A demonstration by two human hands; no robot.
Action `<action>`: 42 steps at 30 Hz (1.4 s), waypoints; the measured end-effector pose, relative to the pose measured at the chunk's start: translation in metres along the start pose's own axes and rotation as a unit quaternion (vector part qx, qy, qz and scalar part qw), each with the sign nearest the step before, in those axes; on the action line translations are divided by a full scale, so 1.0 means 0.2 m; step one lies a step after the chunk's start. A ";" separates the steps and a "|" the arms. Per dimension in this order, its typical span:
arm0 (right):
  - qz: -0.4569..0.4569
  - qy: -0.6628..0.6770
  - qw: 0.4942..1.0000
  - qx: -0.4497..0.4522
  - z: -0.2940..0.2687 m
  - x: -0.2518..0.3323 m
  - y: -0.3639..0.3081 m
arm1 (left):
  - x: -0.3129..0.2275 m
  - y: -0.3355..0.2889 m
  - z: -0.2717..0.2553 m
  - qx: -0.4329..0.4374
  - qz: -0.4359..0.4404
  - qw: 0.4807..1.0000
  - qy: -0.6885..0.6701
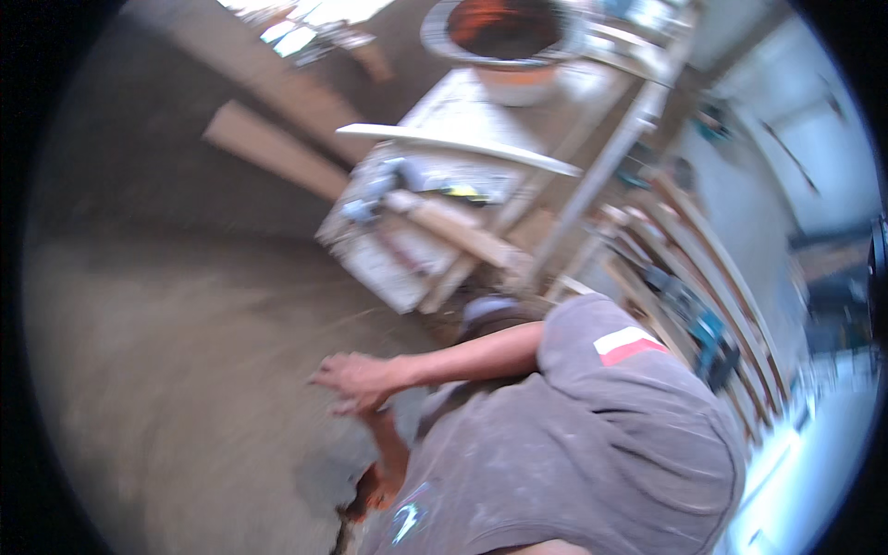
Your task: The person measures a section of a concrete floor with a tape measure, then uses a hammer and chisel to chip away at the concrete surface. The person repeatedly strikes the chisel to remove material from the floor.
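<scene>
Brown floor [185, 370] lies under the right hand [356, 380], grip too blurred to tell; jostling the worktable [444, 104] beyond could drop its white strip [453, 144].

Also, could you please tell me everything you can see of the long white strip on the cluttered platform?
The white strip is long, narrow and pale, with a slight bow that may come partly from the lens. It looks smooth, but blur hides whether it is wood or plastic. It lies slantwise across the whitish platform, below the round basin in the picture. Its left end juts beyond the platform's edge in this view. It appears to rest on the platform, though exact contact points are unclear.
</scene>
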State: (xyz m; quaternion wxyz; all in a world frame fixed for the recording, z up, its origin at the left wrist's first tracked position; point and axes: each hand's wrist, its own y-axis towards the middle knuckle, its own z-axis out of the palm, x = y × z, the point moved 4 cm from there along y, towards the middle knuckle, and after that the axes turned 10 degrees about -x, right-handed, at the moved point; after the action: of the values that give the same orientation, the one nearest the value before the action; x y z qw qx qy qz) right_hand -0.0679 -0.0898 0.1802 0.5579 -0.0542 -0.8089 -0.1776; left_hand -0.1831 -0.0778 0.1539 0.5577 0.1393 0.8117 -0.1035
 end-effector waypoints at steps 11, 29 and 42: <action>0.010 0.291 0.888 -0.355 -0.77 0.12 -1.19 | -0.75 -0.51 0.86 0.409 0.153 0.897 -0.060; 0.321 -0.244 0.429 -0.808 -1.60 -0.13 -3.06 | -0.52 -0.57 0.93 0.573 -0.004 0.817 -0.058; 0.619 -0.292 0.418 -0.597 -1.53 -0.77 -3.45 | -0.35 -0.16 0.57 0.370 -0.109 0.909 -0.160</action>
State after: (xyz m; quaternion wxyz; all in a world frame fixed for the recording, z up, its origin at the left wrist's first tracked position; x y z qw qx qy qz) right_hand 0.0611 -0.8219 -0.0216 0.0746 -0.9084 -0.3620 -0.1955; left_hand -0.0697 -0.1534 0.1795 0.5741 0.2276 0.6249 -0.4776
